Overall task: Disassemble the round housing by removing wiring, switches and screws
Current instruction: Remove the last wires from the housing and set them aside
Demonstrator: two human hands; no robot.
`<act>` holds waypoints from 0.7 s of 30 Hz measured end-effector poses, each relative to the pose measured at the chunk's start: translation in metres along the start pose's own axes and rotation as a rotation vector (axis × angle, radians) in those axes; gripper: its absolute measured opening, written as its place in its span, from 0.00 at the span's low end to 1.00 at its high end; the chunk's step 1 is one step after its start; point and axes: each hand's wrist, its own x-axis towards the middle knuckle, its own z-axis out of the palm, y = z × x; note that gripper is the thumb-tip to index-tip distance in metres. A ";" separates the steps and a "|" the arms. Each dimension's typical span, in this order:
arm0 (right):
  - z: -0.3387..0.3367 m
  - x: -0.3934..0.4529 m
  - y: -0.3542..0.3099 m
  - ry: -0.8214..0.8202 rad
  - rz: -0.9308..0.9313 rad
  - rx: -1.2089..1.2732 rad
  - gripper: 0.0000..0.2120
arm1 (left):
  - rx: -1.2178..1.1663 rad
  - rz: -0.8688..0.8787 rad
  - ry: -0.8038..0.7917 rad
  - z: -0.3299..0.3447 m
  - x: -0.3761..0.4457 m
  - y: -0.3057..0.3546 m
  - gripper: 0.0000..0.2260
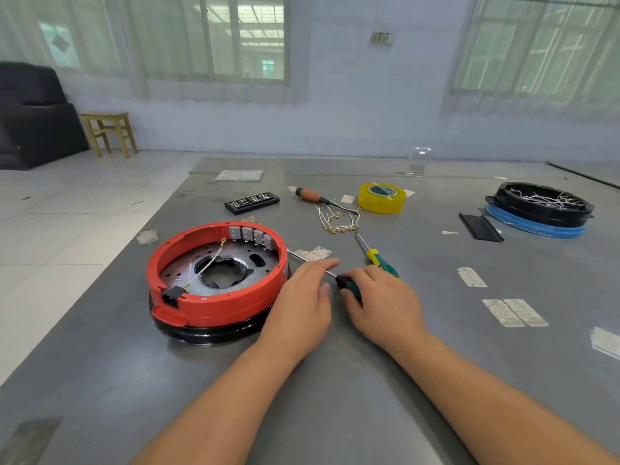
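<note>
Both hands lay low over the grey table (335, 380), just to the right of the round housing (218, 290). The right hand (382, 300) had its fingers curled around the dark green handle of a screwdriver (349, 286), whose thin metal shaft ran up and to the left toward the red rim of the housing. The left hand (302, 303) was relaxed, with straight fingers resting over this shaft; it did not grip anything, and its side was close to the housing wall.

The housing stood on the left part of the table, a red ring on a black base, open at the top. Inside, a metal plate with a big irregular hole was visible. A row of four grey switches (255, 235) sat against the far inner wall. A thin pale wire (209, 263) with a yellow terminal crossed the plate toward a black connector (172, 294) at the near rim.

A second screwdriver (379, 258) with a yellow and green handle lay just behind the right hand. Farther back lay a bundle of loose white wires (339, 219), a tool with a wooden handle (310, 195), a roll of yellow tape (381, 198) and a black bit case (252, 202). At the far right, well apart, a black round tray (540, 206) with white wires inside stood on a blue disc (536, 226).
</note>
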 end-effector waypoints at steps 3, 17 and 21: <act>0.000 0.003 -0.002 -0.036 0.035 -0.008 0.14 | 0.107 0.230 0.008 -0.025 -0.014 0.006 0.18; 0.006 0.018 -0.042 -0.002 0.195 -0.186 0.13 | 0.322 -0.051 0.119 -0.154 -0.071 -0.095 0.28; 0.006 0.015 -0.079 0.145 0.091 0.004 0.20 | 0.046 -0.279 0.253 -0.151 -0.069 -0.100 0.27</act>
